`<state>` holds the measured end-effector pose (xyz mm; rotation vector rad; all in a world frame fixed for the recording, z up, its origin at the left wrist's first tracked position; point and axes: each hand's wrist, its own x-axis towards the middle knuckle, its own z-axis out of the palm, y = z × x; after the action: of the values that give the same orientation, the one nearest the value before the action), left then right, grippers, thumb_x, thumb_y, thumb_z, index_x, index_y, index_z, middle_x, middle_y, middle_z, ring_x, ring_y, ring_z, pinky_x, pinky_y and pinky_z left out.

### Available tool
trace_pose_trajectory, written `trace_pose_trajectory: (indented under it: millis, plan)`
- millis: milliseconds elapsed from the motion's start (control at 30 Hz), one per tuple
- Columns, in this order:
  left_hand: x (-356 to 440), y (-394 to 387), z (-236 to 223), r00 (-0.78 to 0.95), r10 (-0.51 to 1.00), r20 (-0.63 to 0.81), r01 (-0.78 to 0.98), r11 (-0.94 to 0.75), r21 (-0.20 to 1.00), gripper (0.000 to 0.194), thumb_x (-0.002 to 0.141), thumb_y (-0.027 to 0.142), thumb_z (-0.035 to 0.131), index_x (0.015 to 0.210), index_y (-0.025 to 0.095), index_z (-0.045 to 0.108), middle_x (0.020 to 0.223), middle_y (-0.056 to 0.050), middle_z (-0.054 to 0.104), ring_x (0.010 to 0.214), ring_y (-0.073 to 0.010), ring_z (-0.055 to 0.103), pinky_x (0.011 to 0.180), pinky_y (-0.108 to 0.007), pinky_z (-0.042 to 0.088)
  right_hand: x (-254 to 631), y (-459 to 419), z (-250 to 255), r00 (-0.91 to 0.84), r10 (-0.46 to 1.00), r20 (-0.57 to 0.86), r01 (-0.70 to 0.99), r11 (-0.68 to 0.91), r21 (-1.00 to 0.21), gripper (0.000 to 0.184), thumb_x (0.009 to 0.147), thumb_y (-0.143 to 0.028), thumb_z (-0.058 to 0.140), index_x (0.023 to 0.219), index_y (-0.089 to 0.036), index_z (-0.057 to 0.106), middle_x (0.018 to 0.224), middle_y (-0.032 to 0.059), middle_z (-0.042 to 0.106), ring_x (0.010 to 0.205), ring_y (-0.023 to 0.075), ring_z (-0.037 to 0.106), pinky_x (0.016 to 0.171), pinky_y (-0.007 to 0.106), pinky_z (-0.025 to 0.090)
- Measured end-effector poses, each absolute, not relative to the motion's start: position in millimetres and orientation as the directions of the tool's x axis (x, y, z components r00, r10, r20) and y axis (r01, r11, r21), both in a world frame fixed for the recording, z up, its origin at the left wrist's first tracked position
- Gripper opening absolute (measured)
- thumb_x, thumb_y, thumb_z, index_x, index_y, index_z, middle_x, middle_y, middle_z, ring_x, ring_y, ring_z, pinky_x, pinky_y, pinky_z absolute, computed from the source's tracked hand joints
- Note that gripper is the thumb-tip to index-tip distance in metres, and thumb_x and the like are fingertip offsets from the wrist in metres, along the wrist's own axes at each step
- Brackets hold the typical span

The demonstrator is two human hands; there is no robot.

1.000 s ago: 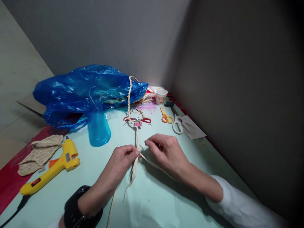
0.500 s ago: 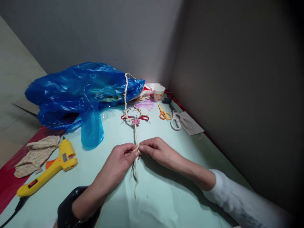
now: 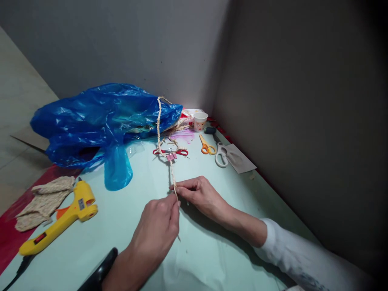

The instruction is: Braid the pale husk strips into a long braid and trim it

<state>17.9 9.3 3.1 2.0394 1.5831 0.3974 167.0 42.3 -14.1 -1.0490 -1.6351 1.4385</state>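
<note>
A thin braided cord of pale straw-like fibre (image 3: 172, 171) runs toward me from a pink binder clip (image 3: 171, 157). My right hand (image 3: 201, 197) pinches the cord between thumb and fingertips at the lower part of the braid. Just nearer to me, my left hand (image 3: 159, 222) is closed round the loose strands, and a thin tail pokes out below it. The left fingertips are partly hidden behind the hand. Beyond the clip, red-handled scissors (image 3: 182, 152) lie under the cord, which loops up over a blue plastic bag (image 3: 100, 117).
At the left are a yellow glue gun (image 3: 60, 218) with a black cable and a folded woven straw piece (image 3: 45, 202). Farther back stand a paper cup (image 3: 200, 122) and a dark thread spool (image 3: 210, 130). Orange scissors (image 3: 207, 146) and white-handled scissors (image 3: 222, 157) lie near the wall.
My left hand has moved down toward me and turned over, its back now upward, closing round the loose strands. My right hand keeps its pinch on the braid. The view has shifted slightly.
</note>
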Motion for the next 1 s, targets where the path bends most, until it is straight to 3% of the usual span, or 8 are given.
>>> trace_pose_trajectory:
  millis: [100, 233, 333, 400, 500, 600, 833, 1000]
  plan:
    - [20.4, 6.0, 0.7, 0.302, 0.952, -0.054, 0.843, -0.24, 0.482, 0.029, 0.092, 0.022, 0.031, 0.079, 0.019, 0.056, 0.069, -0.005, 0.064, 0.06, -0.0184, 0.055, 0.061, -0.031, 0.031, 165.4, 44.1, -15.1, -0.447, 0.889, -0.1, -0.092, -0.157, -0.983, 0.026, 0.082, -0.035, 0.058, 0.076, -0.011, 0.066, 0.058, -0.0031, 0.044, 0.056, 0.0082, 0.027, 0.054, 0.025, 0.019]
    - [15.3, 8.0, 9.6, 0.329, 0.943, -0.045, 0.844, -0.272, 0.463, 0.032, 0.092, 0.029, 0.037, 0.07, 0.02, 0.059, 0.067, -0.003, 0.065, 0.06, -0.0175, 0.055, 0.06, -0.03, 0.031, 162.8, 44.3, -14.0, -0.437, 0.88, -0.186, -0.188, -0.292, -0.938, 0.03, 0.077, -0.037, 0.066, 0.088, -0.009, 0.071, 0.063, 0.0001, 0.056, 0.05, 0.0062, 0.026, 0.05, 0.024, 0.015]
    - [6.9, 16.3, 17.2, 0.193, 0.979, 0.063, 0.81, -0.195, 0.554, 0.039, 0.09, 0.038, 0.043, 0.059, 0.019, 0.058, 0.067, -0.004, 0.064, 0.062, -0.017, 0.055, 0.062, -0.029, 0.035, 161.5, 42.8, -13.0, -0.386, 0.907, -0.169, -0.164, -0.247, -0.955, 0.026, 0.077, -0.036, 0.067, 0.074, -0.01, 0.069, 0.051, -0.0038, 0.046, 0.048, 0.006, 0.024, 0.048, 0.024, 0.014]
    - [2.6, 24.0, 16.8, 0.069, 0.992, 0.104, 0.706, -0.122, 0.698, 0.032, 0.087, 0.041, 0.048, 0.068, 0.019, 0.061, 0.073, -0.005, 0.065, 0.063, -0.0162, 0.055, 0.061, -0.028, 0.038, 160.7, 41.9, -13.7, -0.383, 0.911, -0.154, -0.138, -0.221, -0.965, 0.027, 0.079, -0.035, 0.066, 0.067, -0.01, 0.066, 0.045, -0.0062, 0.037, 0.046, 0.0062, 0.022, 0.047, 0.024, 0.012]
    - [2.1, 34.5, 7.4, 0.217, 0.956, -0.196, 0.356, 0.11, 0.928, 0.028, 0.083, 0.045, 0.052, 0.093, 0.019, 0.058, 0.062, 0.001, 0.061, 0.042, -0.0119, 0.046, 0.042, -0.024, 0.034, 159.0, 41.1, -15.7, -0.453, 0.884, -0.119, -0.2, -0.23, -0.952, 0.032, 0.082, -0.04, 0.062, 0.069, -0.011, 0.066, 0.047, -0.0042, 0.045, 0.046, 0.0073, 0.031, 0.049, 0.022, 0.023]
    - [5.3, 39.9, -3.4, 0.371, 0.88, -0.296, 0.176, 0.247, 0.953, 0.029, 0.082, 0.046, 0.054, 0.083, 0.018, 0.053, 0.043, 0.007, 0.046, 0.032, -0.0084, 0.036, 0.035, -0.02, 0.026, 158.1, 40.9, -14.5, -0.512, 0.857, -0.053, -0.244, -0.204, -0.948, 0.035, 0.083, -0.044, 0.06, 0.072, -0.011, 0.066, 0.057, 0.0017, 0.059, 0.054, 0.0109, 0.047, 0.061, 0.024, 0.036]
    - [3.5, 38.6, -6.4, 0.358, 0.888, -0.289, 0.105, 0.269, 0.957, 0.027, 0.084, 0.039, 0.053, 0.071, 0.015, 0.053, 0.043, 0.008, 0.039, 0.033, -0.0043, 0.033, 0.036, -0.017, 0.027, 163.0, 43.7, -6.8, -0.495, 0.868, -0.029, -0.101, -0.091, -0.991, 0.028, 0.081, -0.036, 0.058, 0.068, -0.011, 0.064, 0.066, 0.0051, 0.064, 0.066, 0.0149, 0.056, 0.073, 0.028, 0.041]
    - [6.3, 35.7, -6.3, 0.258, 0.916, -0.309, 0.105, 0.291, 0.951, 0.024, 0.08, 0.036, 0.057, 0.074, 0.013, 0.055, 0.047, 0.009, 0.039, 0.034, -0.0031, 0.029, 0.034, -0.017, 0.027, 167.6, 45.2, -8.5, -0.493, 0.87, 0.025, 0.196, 0.139, -0.971, 0.026, 0.087, -0.024, 0.048, 0.073, -0.013, 0.065, 0.074, 0.0039, 0.067, 0.072, 0.0144, 0.058, 0.072, 0.024, 0.04]
